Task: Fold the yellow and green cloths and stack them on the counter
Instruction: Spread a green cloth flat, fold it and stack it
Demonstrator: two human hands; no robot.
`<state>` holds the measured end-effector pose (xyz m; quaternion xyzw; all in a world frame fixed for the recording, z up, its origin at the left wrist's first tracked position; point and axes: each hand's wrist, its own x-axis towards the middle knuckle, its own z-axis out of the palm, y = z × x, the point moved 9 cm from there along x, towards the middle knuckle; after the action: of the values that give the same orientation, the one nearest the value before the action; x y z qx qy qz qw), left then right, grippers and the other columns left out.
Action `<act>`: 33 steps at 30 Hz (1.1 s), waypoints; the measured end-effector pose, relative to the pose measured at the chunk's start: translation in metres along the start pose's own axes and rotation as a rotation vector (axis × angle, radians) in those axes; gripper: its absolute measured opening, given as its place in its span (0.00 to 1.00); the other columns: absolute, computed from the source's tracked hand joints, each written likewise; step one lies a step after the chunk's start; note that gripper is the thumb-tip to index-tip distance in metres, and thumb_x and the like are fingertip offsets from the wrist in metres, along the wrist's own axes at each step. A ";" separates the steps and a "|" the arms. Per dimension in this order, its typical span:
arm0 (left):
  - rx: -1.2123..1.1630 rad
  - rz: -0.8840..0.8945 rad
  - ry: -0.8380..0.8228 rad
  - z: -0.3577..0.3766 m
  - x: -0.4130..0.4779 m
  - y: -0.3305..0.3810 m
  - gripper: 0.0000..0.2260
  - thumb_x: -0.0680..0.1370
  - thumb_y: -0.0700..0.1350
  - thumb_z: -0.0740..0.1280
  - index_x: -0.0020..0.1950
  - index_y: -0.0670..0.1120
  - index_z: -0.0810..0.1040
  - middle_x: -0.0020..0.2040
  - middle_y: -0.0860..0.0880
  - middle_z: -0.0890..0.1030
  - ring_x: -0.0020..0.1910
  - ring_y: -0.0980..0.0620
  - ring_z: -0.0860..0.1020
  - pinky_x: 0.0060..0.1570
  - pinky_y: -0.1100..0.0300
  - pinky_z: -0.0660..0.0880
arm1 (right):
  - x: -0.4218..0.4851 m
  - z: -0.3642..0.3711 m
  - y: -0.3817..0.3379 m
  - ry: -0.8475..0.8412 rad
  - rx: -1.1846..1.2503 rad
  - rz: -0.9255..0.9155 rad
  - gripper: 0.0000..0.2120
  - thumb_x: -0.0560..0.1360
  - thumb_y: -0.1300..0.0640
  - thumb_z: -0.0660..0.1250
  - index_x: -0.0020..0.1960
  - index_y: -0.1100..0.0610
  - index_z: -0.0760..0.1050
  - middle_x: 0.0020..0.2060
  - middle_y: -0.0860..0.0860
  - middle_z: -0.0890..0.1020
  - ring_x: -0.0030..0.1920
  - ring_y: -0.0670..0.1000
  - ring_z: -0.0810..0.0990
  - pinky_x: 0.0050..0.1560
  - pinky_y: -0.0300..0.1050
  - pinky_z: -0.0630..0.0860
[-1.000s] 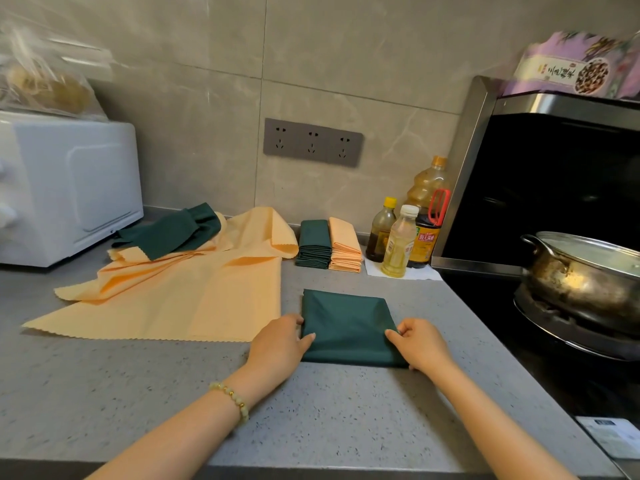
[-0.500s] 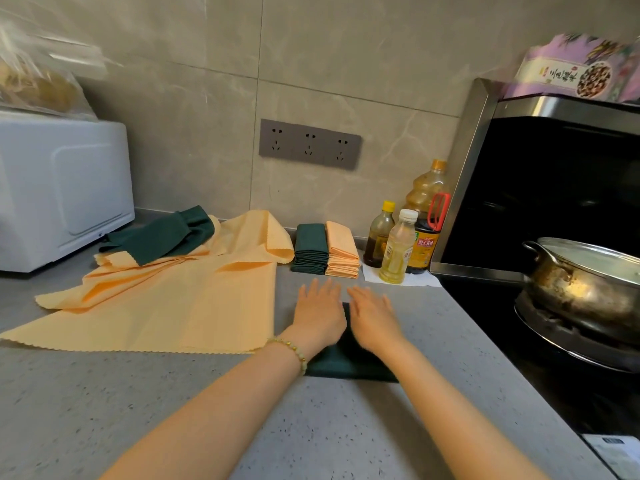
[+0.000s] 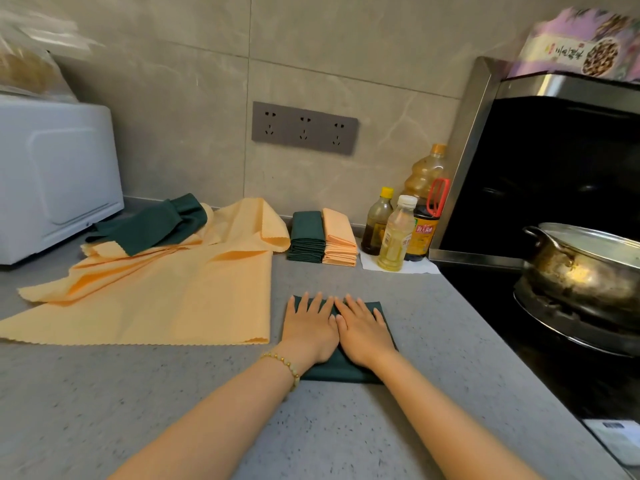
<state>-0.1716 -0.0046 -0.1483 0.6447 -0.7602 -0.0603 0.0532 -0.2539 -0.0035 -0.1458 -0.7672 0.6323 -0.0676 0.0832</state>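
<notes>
Folded green cloth (image 3: 341, 370) is lying flat on the grey counter (image 3: 138, 393), near the front edge, just right of the spread yellow cloth (image 3: 173, 299) and not touching it. It is sitting as a compact rectangle, mostly covered by the hands.

Left hand (image 3: 308, 329) is pressing palm-down on the left half of it, fingers straight and slightly fanned, gripping nothing. Right hand (image 3: 365, 330) is doing the same on the right half, fingers extended flat. The two hands are lying side by side, the inner edges touching along the middle of the cloth. A beaded bracelet (image 3: 284, 363) is sitting on the left wrist.

The yellow cloth is lying open, its far part rumpled into loose folds. An unfolded green cloth (image 3: 152, 225) is draping over those folds, close to the white microwave (image 3: 59, 174).

By the back wall, a stack of folded green cloths (image 3: 306, 237) is standing right against a stack of folded yellow cloths (image 3: 339, 240), well apart from the hands. Just to their right, three bottles (image 3: 394, 233) are standing on a white paper. A grey socket strip (image 3: 304, 128) is showing on the tiled wall above.

At far right, a lidded metal pot (image 3: 581, 268) is sitting on the black stove (image 3: 519, 306).
</notes>
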 end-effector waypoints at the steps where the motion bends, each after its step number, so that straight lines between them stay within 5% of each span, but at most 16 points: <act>1: 0.006 0.004 0.001 0.001 -0.010 0.000 0.23 0.84 0.50 0.41 0.79 0.49 0.44 0.79 0.49 0.45 0.77 0.46 0.42 0.75 0.47 0.38 | -0.009 0.002 -0.002 -0.001 -0.003 -0.009 0.23 0.83 0.49 0.42 0.77 0.49 0.46 0.77 0.49 0.47 0.77 0.49 0.44 0.74 0.50 0.40; 21: -0.056 0.106 -0.016 0.000 -0.065 -0.027 0.33 0.81 0.63 0.46 0.79 0.44 0.42 0.79 0.47 0.42 0.77 0.50 0.41 0.75 0.56 0.42 | -0.067 -0.005 0.048 -0.034 -0.028 0.055 0.24 0.83 0.49 0.40 0.78 0.52 0.43 0.77 0.47 0.46 0.76 0.47 0.41 0.75 0.46 0.40; 25: -0.003 0.229 0.003 -0.010 -0.077 -0.023 0.32 0.80 0.64 0.46 0.79 0.48 0.50 0.79 0.49 0.50 0.77 0.49 0.47 0.75 0.56 0.45 | -0.069 -0.008 0.052 -0.031 -0.064 0.045 0.24 0.83 0.48 0.41 0.78 0.51 0.44 0.77 0.47 0.44 0.76 0.50 0.40 0.75 0.48 0.40; 28: 0.054 0.416 0.128 -0.029 -0.092 -0.010 0.26 0.79 0.62 0.48 0.73 0.54 0.67 0.71 0.53 0.70 0.67 0.52 0.67 0.66 0.60 0.62 | -0.075 -0.024 0.034 0.120 -0.094 -0.117 0.21 0.83 0.54 0.47 0.76 0.49 0.57 0.75 0.47 0.57 0.75 0.50 0.54 0.74 0.46 0.50; 30: 0.056 0.430 0.134 -0.035 -0.098 -0.007 0.20 0.81 0.59 0.54 0.71 0.56 0.70 0.68 0.55 0.73 0.62 0.54 0.70 0.60 0.60 0.67 | -0.085 -0.033 0.019 0.203 -0.086 -0.232 0.20 0.82 0.59 0.51 0.70 0.46 0.68 0.67 0.46 0.70 0.67 0.47 0.65 0.70 0.43 0.58; 33: 0.057 0.330 0.134 -0.035 -0.103 -0.008 0.26 0.77 0.66 0.57 0.72 0.56 0.68 0.71 0.56 0.71 0.62 0.53 0.71 0.58 0.59 0.70 | -0.095 -0.039 0.015 0.227 -0.055 -0.228 0.16 0.81 0.55 0.55 0.66 0.46 0.72 0.60 0.44 0.75 0.61 0.45 0.71 0.68 0.44 0.61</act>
<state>-0.1415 0.0947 -0.1159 0.5151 -0.8518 0.0138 0.0946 -0.2949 0.0851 -0.1109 -0.8234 0.5482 -0.1454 -0.0179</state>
